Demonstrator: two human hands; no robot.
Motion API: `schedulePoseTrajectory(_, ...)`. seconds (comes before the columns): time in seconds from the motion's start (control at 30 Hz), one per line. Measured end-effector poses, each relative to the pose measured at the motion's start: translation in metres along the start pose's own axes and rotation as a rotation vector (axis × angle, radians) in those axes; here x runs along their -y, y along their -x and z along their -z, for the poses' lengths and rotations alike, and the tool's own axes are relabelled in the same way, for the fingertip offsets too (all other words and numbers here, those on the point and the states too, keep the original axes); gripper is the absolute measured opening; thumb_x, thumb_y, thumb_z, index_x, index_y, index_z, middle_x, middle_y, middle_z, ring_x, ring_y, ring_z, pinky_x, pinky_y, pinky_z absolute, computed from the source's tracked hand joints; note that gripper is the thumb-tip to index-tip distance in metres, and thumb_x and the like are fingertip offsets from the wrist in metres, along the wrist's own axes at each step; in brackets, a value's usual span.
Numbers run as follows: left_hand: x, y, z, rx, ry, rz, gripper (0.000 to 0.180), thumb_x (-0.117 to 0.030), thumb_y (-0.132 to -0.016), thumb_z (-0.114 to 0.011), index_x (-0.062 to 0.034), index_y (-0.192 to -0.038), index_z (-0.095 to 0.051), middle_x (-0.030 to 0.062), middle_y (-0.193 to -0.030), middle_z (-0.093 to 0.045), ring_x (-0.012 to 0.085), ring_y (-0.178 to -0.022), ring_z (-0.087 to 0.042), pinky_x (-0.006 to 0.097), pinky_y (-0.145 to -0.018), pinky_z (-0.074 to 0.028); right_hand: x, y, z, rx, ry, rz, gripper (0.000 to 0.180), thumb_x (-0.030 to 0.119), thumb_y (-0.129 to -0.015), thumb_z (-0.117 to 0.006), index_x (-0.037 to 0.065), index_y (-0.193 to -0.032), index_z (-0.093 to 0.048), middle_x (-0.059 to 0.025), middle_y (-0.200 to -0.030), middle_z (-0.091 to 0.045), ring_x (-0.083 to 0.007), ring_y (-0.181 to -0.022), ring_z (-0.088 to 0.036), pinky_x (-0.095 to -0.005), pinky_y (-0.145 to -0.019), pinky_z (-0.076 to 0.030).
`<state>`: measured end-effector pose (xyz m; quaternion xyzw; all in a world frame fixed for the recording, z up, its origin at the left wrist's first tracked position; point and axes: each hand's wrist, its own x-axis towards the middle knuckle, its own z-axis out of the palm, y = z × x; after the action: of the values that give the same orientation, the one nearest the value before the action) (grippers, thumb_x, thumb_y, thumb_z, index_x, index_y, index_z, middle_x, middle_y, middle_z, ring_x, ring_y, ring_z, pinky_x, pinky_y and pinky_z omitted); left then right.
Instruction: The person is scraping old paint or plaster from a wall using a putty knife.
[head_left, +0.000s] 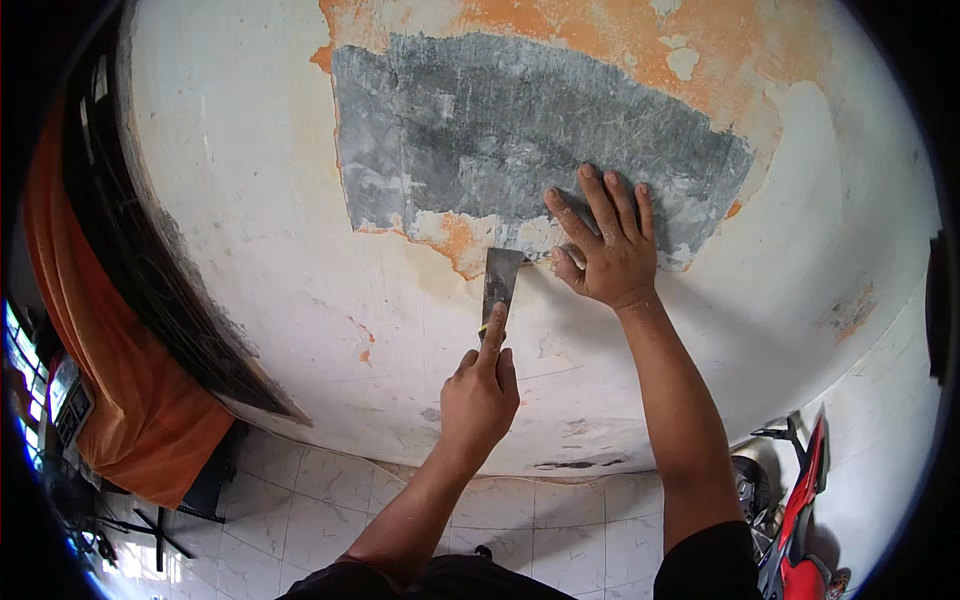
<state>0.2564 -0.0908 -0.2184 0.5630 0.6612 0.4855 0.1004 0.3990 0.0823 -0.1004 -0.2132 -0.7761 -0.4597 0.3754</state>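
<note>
A scraper (pixel 500 275) with a flat metal blade is gripped in my left hand (pixel 478 398), its index finger stretched along the blade. The blade's tip meets the white wall (pixel 240 150) at the lower edge of a bare grey patch (pixel 460 120). My right hand (pixel 615 260) lies against the lower right part of that patch with its fingers spread. Orange paint (pixel 455 240) and whitish flakes show along the ragged edge near the blade. The scraper's handle is mostly hidden by my left fingers.
A dark window grille (pixel 150 270) runs down the left, beside an orange cloth (pixel 130 400) draped over something. Black stand legs (pixel 155 535) rest on the tiled floor (pixel 330 500). At the lower right stands a red and black motorbike (pixel 805 490). More orange paint (pixel 580 20) shows above the patch.
</note>
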Motion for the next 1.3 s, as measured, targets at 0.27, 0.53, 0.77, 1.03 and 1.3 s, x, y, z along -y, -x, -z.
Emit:
schedulePoseTrajectory(0.27,0.02,-0.008,-0.002,-0.162,-0.059,-0.158,0.063,-0.017,-0.101,-0.057,-0.0262,-0.159,-0.037,0.0157,-0.073,-0.064,0.0346,-0.055,-0.064,0.046,-0.053,-0.055,0.007,-0.005,-0.003,-0.01,-0.034,-0.007,0.057,0.047,-0.094,-0.053,0.036,-0.149,-0.054,-0.0059,-0.166,-0.034,-0.0279,-0.154,-0.027,-0.0524,-0.127,-0.012)
schedulePoseTrajectory(0.53,0.025,-0.004,-0.008,-0.204,0.034,-0.224,0.061,-0.016,-0.101,-0.057,-0.0241,-0.158,-0.039,0.0158,-0.072,-0.065,0.0358,-0.059,-0.065,0.049,-0.055,-0.055,0.01,-0.008,-0.005,-0.045,-0.015,-0.001,0.056,0.045,-0.094,-0.053,0.035,-0.149,-0.055,-0.0065,-0.165,-0.037,-0.028,-0.153,-0.03,-0.0521,-0.127,-0.013)
schedulePoseTrajectory(0.77,-0.017,-0.035,0.003,-0.216,0.046,-0.225,0.06,-0.016,-0.1,-0.057,-0.0248,-0.157,-0.041,0.0155,-0.071,-0.064,0.0368,-0.057,-0.063,0.047,-0.054,-0.054,-0.004,0.003,0.002,-0.011,0.002,0.006,0.056,0.047,-0.094,-0.053,0.036,-0.149,-0.054,-0.0065,-0.164,-0.038,-0.0285,-0.153,-0.03,-0.0533,-0.126,-0.013)
schedulePoseTrajectory(1.03,0.012,-0.012,0.0,-0.171,-0.004,-0.158,0.06,-0.015,-0.099,-0.058,-0.0248,-0.156,-0.042,0.0144,-0.071,-0.064,0.0363,-0.057,-0.063,0.048,-0.055,-0.054,0.006,-0.003,-0.002,-0.011,-0.02,-0.014,0.056,0.046,-0.094,-0.052,0.037,-0.149,-0.054,-0.0041,-0.165,-0.037,-0.0267,-0.153,-0.029,-0.0524,-0.127,-0.012)
schedulePoseTrajectory(1.3,0.036,0.01,-0.009,-0.055,-0.064,-0.063,0.064,-0.015,-0.1,-0.057,-0.0273,-0.159,-0.036,0.0149,-0.074,-0.064,0.0364,-0.06,-0.065,0.049,-0.058,-0.055,0.005,-0.002,-0.003,-0.039,-0.021,-0.002,0.055,0.046,-0.094,-0.052,0.035,-0.149,-0.055,-0.006,-0.164,-0.038,-0.0281,-0.153,-0.031,-0.0518,-0.126,-0.013)
